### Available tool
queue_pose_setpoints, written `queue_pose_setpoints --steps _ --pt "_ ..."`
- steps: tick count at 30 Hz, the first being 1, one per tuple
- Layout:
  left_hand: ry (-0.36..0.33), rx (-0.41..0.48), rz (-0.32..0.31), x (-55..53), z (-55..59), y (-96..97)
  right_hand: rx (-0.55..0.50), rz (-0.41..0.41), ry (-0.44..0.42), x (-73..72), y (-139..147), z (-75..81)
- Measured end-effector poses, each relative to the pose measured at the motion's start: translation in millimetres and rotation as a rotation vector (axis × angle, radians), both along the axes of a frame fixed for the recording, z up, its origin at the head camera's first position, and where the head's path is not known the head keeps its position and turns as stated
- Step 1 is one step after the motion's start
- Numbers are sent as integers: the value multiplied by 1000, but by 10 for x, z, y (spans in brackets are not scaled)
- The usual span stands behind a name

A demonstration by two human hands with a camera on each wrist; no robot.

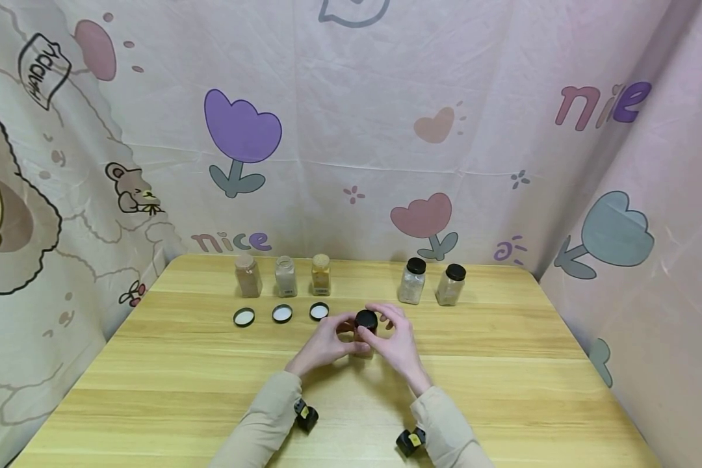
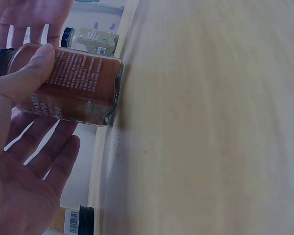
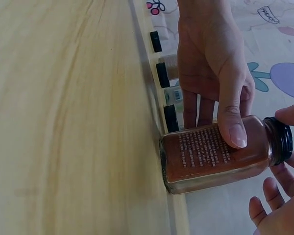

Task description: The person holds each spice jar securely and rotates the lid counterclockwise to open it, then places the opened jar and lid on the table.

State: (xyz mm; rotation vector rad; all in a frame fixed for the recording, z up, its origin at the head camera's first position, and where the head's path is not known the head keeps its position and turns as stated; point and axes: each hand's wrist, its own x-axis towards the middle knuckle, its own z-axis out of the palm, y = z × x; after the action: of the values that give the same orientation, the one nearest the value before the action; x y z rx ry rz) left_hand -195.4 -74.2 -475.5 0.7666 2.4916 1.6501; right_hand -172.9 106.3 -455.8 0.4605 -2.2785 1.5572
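A glass spice jar (image 3: 210, 152) of red-brown powder stands upright on the wooden table (image 1: 210, 390), printed with small white text. My left hand (image 1: 325, 342) grips its body, the thumb (image 3: 232, 127) lying across the printed side. At the top, my right hand (image 1: 399, 339) pinches the black lid (image 1: 366, 319) between thumb and fingers. The lid sits on the jar's neck. In the left wrist view the right hand's fingers (image 2: 36, 34) show beyond the jar.
Behind to the left stand three lidless jars: pinkish-brown (image 1: 248, 278), whitish (image 1: 286, 281) and yellow (image 1: 321, 277). Three black-rimmed lids (image 1: 282, 314) lie white side up before them. Back right are two black-capped jars, one white (image 1: 412, 286), one pale beige (image 1: 450, 289). A printed curtain (image 1: 339, 117) hangs behind.
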Motion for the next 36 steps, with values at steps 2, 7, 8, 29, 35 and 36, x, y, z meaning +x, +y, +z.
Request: queue_pose_setpoints --steps 2,7,8,29,35,36 --pt "0 2 -3 1 -3 -1 2 6 -2 8 1 4" --pt "-9 12 -5 -1 -9 1 -6 -13 -20 10 -9 8" --pt "-11 11 -3 -3 -10 2 -11 -20 -26 7 -11 8" --pt "1 16 -2 -8 -15 9 -11 -39 -42 -8 -18 6" --pt "13 8 -4 -2 -7 3 -16 -19 -9 -13 -11 -5" --pt "12 8 -4 -4 -9 3 -14 -14 -5 -14 -8 -7"
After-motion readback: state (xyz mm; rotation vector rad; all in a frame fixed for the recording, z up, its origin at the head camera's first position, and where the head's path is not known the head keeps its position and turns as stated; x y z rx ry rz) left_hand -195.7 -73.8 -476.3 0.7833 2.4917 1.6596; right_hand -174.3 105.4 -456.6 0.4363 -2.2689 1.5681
